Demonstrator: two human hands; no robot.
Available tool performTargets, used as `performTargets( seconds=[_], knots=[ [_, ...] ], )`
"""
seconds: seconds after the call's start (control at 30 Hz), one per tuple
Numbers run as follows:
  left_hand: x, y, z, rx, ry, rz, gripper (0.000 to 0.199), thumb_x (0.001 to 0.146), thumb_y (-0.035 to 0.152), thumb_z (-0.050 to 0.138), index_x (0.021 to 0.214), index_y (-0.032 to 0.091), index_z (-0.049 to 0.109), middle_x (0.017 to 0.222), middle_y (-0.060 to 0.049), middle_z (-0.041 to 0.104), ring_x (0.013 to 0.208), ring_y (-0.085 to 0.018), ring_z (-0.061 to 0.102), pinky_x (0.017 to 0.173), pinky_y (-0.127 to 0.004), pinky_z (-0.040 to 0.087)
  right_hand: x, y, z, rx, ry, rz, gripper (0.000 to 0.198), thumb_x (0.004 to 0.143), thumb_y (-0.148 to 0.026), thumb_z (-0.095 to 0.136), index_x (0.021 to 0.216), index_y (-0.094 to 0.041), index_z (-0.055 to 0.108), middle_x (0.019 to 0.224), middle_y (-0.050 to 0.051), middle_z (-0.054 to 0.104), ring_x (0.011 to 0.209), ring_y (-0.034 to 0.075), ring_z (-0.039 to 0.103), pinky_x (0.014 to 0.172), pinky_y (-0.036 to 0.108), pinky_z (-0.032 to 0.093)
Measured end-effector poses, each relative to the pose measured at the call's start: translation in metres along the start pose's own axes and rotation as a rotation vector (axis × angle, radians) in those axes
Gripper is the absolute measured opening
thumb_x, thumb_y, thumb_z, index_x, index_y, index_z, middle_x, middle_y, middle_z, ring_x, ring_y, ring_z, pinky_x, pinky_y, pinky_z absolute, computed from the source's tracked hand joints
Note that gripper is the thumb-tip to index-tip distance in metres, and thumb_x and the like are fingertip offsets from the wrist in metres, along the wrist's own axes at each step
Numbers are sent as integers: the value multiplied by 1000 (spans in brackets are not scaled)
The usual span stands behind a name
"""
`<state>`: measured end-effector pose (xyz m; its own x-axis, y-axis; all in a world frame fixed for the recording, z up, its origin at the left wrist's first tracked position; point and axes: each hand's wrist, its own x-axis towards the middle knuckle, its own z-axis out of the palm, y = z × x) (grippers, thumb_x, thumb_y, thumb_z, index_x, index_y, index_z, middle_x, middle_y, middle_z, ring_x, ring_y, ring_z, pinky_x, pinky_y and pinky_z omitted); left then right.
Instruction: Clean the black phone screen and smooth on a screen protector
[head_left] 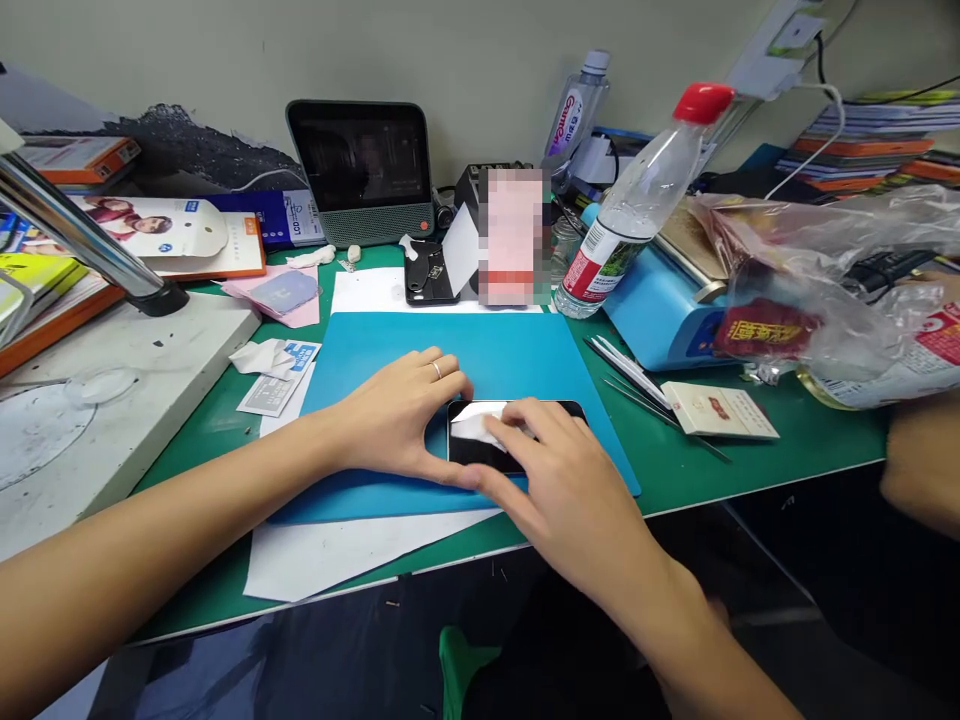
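Note:
A smartphone (484,458) with a glossy black screen lies face up on a blue mat (360,350). My left hand (405,420) grips its left end, with the thumb at the near edge and the fingers at the far edge. A ring shows on one finger. Under the fingertips of my right hand (566,470) is a white wipe (475,424), pressed against the screen. My right hand covers the right part of the phone, and its thumb meets my left thumb at the near edge.
Behind the mat stand a tablet-like display (358,150), a black phone case (431,275) and a water bottle (630,215). Right of the mat lie tweezers (637,390), a small white box (720,411) and a blue device (660,310). A white stand base (172,380) occupies the left. Another person's arm (926,465) is far right.

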<state>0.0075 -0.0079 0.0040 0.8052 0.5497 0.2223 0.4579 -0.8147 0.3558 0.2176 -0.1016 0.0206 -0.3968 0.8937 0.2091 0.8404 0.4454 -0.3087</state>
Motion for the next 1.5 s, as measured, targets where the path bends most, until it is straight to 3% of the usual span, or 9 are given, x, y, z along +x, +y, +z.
performTargets(
  seconds=[0.13, 0.4, 0.63, 0.87, 1.1, 1.27, 1.5],
  knots=[
    [0, 1, 0, -19, -5, 1, 66, 75, 77, 72, 103, 18, 60, 92, -5, 58, 85, -24, 52, 74, -38, 40, 19, -1, 1, -3, -30, 42, 44, 105, -54, 47, 113, -19, 72, 112, 10, 70, 104, 28, 63, 89, 45, 49],
    [1, 1, 1, -21, -14, -13, 72, 74, 83, 68, 104, 18, 60, 95, -6, 58, 85, -24, 50, 73, -38, 38, -16, -2, -2, 27, 53, 22, 49, 104, -56, 46, 125, -17, 68, 117, 12, 71, 106, 28, 65, 82, 42, 53],
    [2, 2, 1, -47, -4, -3, 69, 77, 83, 66, 102, 18, 59, 92, -5, 57, 83, -23, 49, 72, -38, 38, 7, -4, -1, 11, 26, 3, 40, 104, -47, 52, 126, -17, 68, 118, 12, 72, 107, 28, 65, 86, 43, 53],
    [1, 1, 2, -44, -32, -25, 73, 75, 85, 67, 104, 18, 59, 96, -6, 57, 85, -24, 49, 73, -39, 37, -23, -6, 2, 20, 98, -16, 44, 104, -52, 50, 130, -20, 66, 124, 11, 73, 113, 28, 65, 92, 44, 50],
    [0, 2, 4, -104, -43, -35, 79, 74, 90, 62, 107, 19, 59, 97, -6, 55, 85, -24, 48, 75, -38, 36, 1, -11, 4, 4, 62, 5, 40, 106, -48, 49, 126, -18, 66, 122, 10, 73, 110, 27, 64, 95, 46, 48],
    [-1, 1, 4, -85, -52, -25, 79, 73, 89, 65, 109, 18, 60, 98, -6, 56, 86, -25, 48, 75, -38, 36, -17, -11, 3, 49, 83, -25, 43, 103, -54, 52, 126, -20, 66, 121, 7, 73, 111, 26, 64, 94, 43, 47],
    [0, -2, 0, -116, -18, 6, 90, 83, 97, 28, 111, 18, 63, 99, -8, 59, 84, -25, 50, 75, -40, 37, -49, -6, -1, -24, 92, -61, 42, 104, -50, 53, 132, -21, 65, 128, 6, 73, 115, 26, 66, 99, 44, 43]
  ],
)
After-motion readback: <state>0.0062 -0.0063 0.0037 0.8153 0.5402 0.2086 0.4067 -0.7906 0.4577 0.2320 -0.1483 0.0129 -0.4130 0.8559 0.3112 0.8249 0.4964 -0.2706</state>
